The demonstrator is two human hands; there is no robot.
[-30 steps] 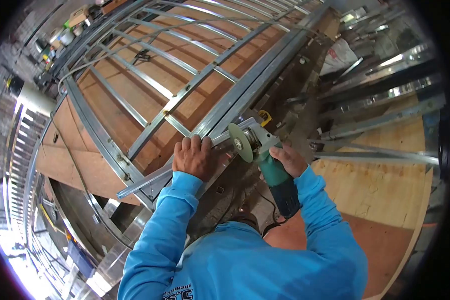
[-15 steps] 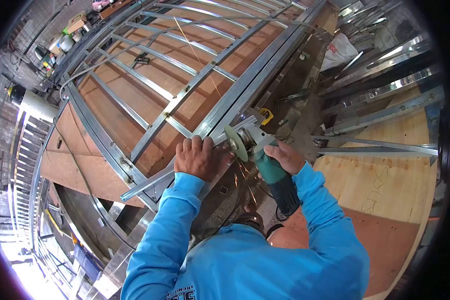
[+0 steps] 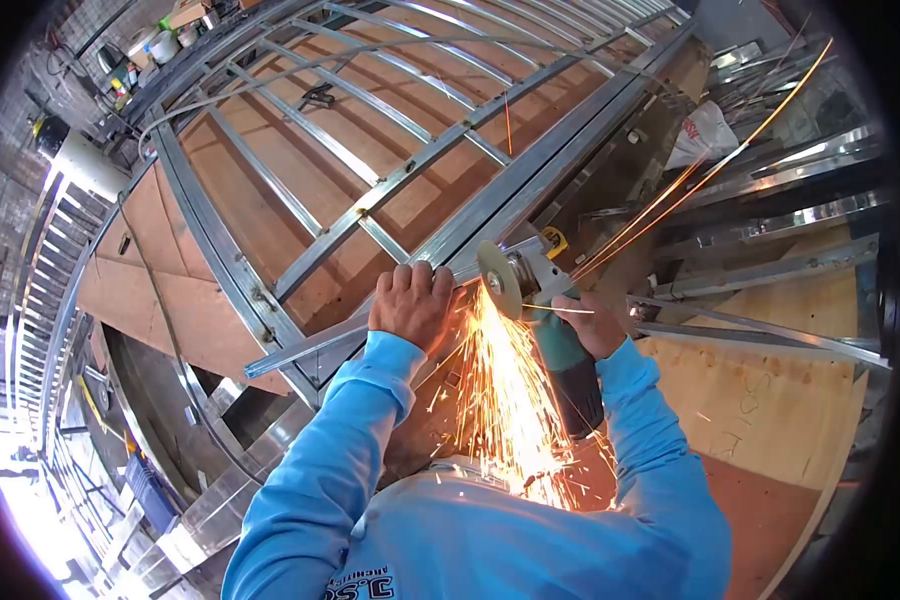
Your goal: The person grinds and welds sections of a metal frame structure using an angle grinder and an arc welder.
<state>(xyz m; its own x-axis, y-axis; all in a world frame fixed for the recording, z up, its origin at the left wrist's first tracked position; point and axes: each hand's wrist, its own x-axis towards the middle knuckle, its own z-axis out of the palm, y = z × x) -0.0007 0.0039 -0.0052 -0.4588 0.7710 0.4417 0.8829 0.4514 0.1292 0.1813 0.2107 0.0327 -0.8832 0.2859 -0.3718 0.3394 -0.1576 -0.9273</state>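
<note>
My right hand [image 3: 592, 325] is wrapped round the green and black body of an angle grinder [image 3: 560, 345]. Its pale disc [image 3: 499, 281] touches a metal bar [image 3: 305, 352], and a thick shower of sparks pours down toward my body, with thin streaks flying to the upper right. Fingers curled over the same bar, my left hand [image 3: 410, 305] grips it just left of the disc. The bar rests across the corner of a large welded metal frame [image 3: 335, 225]. Glare and sparks hide the exact cutting spot and part of the grinder's body.
A yellow tape measure [image 3: 555, 240] lies just beyond the grinder. To the right are a plywood sheet [image 3: 770, 400], metal lengths [image 3: 770, 275] and a white sack [image 3: 703, 135]. A cable [image 3: 155, 270] crosses the left side, near a white cylinder [image 3: 88, 165].
The few faint sparks have grown into a dense stream. The view has shifted slightly, and both hands keep their hold on the bar and the grinder.
</note>
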